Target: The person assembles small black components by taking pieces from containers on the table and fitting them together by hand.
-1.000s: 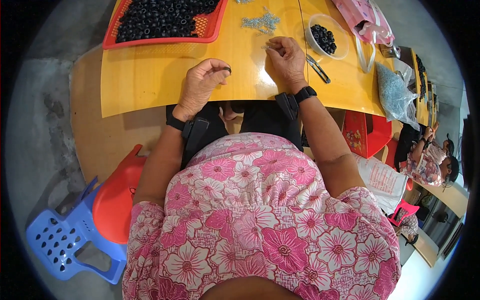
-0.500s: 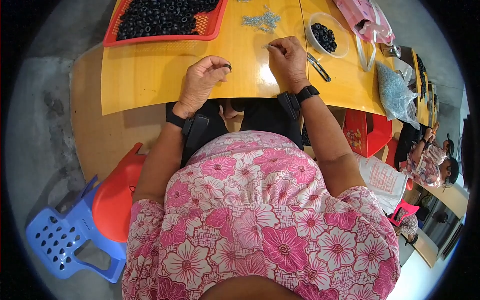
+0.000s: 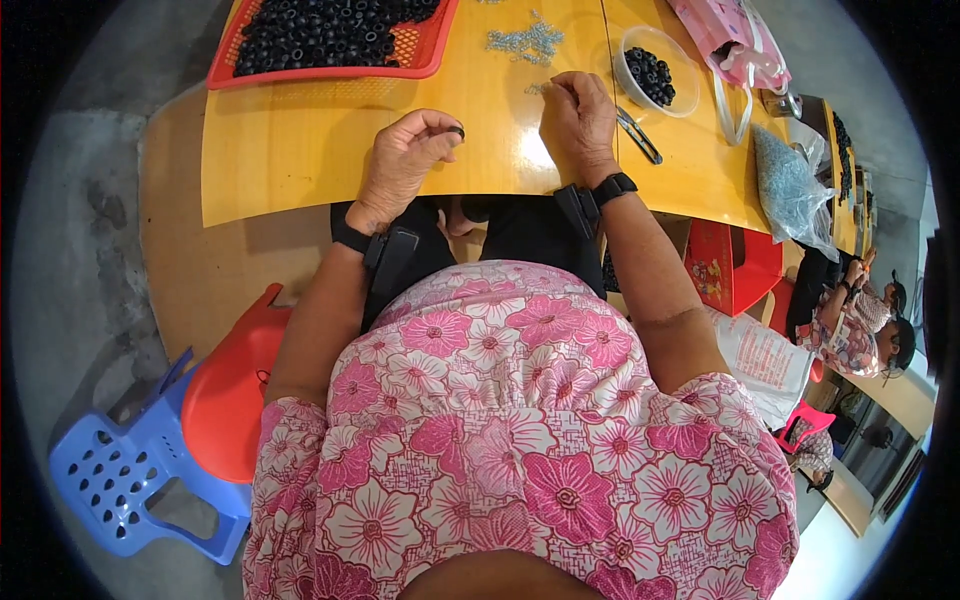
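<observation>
My left hand (image 3: 408,155) pinches a small black ring-shaped piece (image 3: 457,132) between thumb and forefinger, just above the yellow table (image 3: 330,150). Farther right, my right hand (image 3: 588,120) has its thumb and forefinger pressed together, and what they may hold is hidden. Right by those fingertips lie a few small clear pieces (image 3: 536,89). Beyond them is a loose pile of similar tiny clear pieces (image 3: 527,42). A red plastic basket (image 3: 438,45) at the far left holds many black ring-shaped pieces (image 3: 320,38).
Right of my right hand are a clear bowl (image 3: 688,88) of black pieces and a slim dark tool (image 3: 640,138). A clear bag (image 3: 785,175) of small pieces and a pink bag (image 3: 735,45) sit farther right. A blue chair (image 3: 110,480) stands left; people sit at far right.
My right hand has shifted slightly to the right, drawing back from the few clear pieces by its fingertips. My left hand stays in place with the black ring-shaped piece.
</observation>
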### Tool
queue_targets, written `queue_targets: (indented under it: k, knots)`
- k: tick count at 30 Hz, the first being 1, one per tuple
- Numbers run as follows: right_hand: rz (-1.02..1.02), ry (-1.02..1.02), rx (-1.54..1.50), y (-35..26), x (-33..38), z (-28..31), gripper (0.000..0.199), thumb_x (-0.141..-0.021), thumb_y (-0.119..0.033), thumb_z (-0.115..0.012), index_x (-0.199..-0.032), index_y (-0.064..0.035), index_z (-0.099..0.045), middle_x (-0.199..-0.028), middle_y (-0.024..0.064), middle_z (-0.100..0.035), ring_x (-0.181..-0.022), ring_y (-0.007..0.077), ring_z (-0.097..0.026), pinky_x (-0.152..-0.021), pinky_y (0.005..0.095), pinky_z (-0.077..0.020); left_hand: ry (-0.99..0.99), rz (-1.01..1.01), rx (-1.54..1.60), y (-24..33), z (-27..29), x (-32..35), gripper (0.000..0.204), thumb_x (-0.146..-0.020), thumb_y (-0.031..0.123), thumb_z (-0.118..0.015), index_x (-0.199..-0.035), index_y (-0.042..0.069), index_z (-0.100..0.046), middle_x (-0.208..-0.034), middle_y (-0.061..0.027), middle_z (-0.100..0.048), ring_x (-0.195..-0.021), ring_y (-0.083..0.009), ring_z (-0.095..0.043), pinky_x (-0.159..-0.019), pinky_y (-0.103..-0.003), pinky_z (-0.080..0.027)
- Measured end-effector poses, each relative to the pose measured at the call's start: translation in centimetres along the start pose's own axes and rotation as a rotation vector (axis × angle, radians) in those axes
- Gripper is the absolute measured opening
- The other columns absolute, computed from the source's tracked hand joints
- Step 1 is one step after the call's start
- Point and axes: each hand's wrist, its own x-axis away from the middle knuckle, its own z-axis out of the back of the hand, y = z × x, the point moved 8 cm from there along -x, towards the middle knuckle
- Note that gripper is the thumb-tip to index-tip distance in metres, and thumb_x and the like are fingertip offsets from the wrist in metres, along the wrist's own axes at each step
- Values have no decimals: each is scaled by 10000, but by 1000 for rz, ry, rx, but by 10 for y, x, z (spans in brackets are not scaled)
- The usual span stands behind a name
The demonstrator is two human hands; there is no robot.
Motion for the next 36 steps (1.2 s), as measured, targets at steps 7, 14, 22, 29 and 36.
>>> queue_targets:
  k: [7,14,22,29,36]
  knots:
    - [-105,-191,-131,-6,4,-9,63,-732,-39,-687,-789,-43,-661,-711,44,-532,-658,134,-538,-589,252,-430,6,3,-10,0,1,1,164,-852,117,-642,-967,5,-606,-835,1,-590,-715,-65,-543,-675,-193,-461]
    - [-16,-218,-24,-11,7,-13,48,-732,-99,-701,-770,-78,-682,-745,61,-566,-671,210,-580,-613,300,-472,5,-3,-9,3,1,1,168,-848,120,-644,-966,6,-607,-833,1,-591,-709,-65,-545,-676,-192,-460]
    - [220,-338,84,-41,32,-15,103,-728,-106,-674,-800,-83,-604,-783,114,-563,-741,319,-576,-654,399,-474,-10,-7,-9,-1,1,-1,158,-860,114,-637,-976,11,-606,-861,-8,-591,-727,-76,-561,-704,-214,-488]
    - [311,-397,253,-58,48,-22,131,-771,-119,-613,-852,-67,-523,-822,118,-521,-780,320,-559,-679,400,-477,-12,-10,-24,1,0,0,160,-854,108,-640,-980,14,-607,-867,-8,-591,-737,-76,-553,-712,-214,-486]
    - [342,-483,224,-64,52,-36,126,-790,-139,-590,-860,-71,-510,-807,119,-519,-755,320,-568,-678,400,-488,-8,-46,-48,-1,1,2,163,-860,96,-625,-997,11,-607,-890,-13,-602,-758,-76,-561,-714,-209,-485]
